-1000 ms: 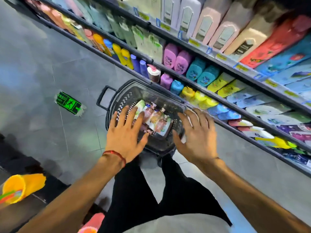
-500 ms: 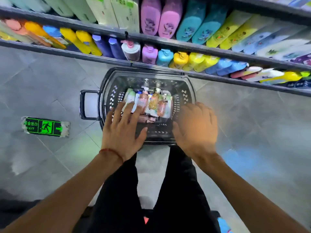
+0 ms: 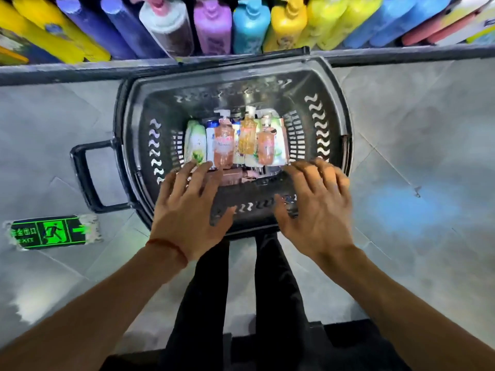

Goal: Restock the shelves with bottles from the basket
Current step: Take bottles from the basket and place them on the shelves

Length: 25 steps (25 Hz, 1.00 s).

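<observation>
A black plastic basket (image 3: 332, 84) stands on the floor against the bottom shelf. Several bottles (image 3: 235, 140) lie side by side in its bottom: a white-green one at the left, orange and pink pump bottles in the middle. My left hand (image 3: 187, 210) hovers over the basket's near left part, fingers spread and straight, its tips near the white-green bottle. My right hand (image 3: 316, 207) hovers over the near right part, fingers also spread. Neither hand holds anything. The bottom shelf (image 3: 401, 56) runs across the top of the view.
On the shelf stand yellow, blue, purple, pink and teal bottles (image 3: 249, 25). The basket's pull handle (image 3: 88, 175) sticks out to the left. A green exit sign sticker (image 3: 53, 232) lies on the grey tiled floor. My legs (image 3: 241, 290) are below the basket.
The view has tilted down and closer over the basket, which now sits straight ahead. Both hands have stayed spread over its near side, still empty.
</observation>
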Available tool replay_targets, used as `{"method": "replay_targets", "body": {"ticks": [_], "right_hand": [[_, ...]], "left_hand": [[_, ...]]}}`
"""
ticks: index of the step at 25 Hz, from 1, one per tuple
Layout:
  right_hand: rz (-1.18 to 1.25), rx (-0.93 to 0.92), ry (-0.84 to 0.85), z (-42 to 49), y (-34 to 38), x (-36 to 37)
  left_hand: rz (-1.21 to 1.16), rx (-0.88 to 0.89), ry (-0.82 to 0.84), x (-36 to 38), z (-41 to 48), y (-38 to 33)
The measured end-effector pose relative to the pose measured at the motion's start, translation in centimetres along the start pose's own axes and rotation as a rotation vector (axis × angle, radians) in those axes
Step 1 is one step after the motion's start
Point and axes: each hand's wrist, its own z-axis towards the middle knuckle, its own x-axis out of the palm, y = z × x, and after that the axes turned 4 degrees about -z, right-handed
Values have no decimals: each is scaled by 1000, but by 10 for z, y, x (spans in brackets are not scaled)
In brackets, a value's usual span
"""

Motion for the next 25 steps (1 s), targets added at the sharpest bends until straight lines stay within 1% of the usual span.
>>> {"method": "replay_targets", "body": {"ticks": [4, 6, 8, 11, 14, 16, 20, 23, 25], "right_hand": [[59, -35, -50, 23, -7, 64], [79, -34, -18, 42, -8, 102], [112, 9, 41, 66, -9, 140], [175, 155, 192, 102, -9, 187], [300, 377, 351, 136, -14, 245], [402, 499, 436, 149, -13, 273], [588, 596, 426, 162, -18, 296], [701, 620, 508, 161, -27, 298], [806, 628, 502, 150, -34, 293]], "left_hand": [[27, 12, -5, 50, 22, 21], [22, -5, -2, 71, 36, 27], [24, -22, 13, 89, 49, 31], [15, -39, -9, 102, 62, 36], [10, -47, -29, 123, 81, 46], [24, -46, -2, 133, 93, 49], [35, -60, 35, 143, 104, 47], [16, -103, 86, 139, 105, 38], [-14, -137, 97, 134, 107, 31]]}}
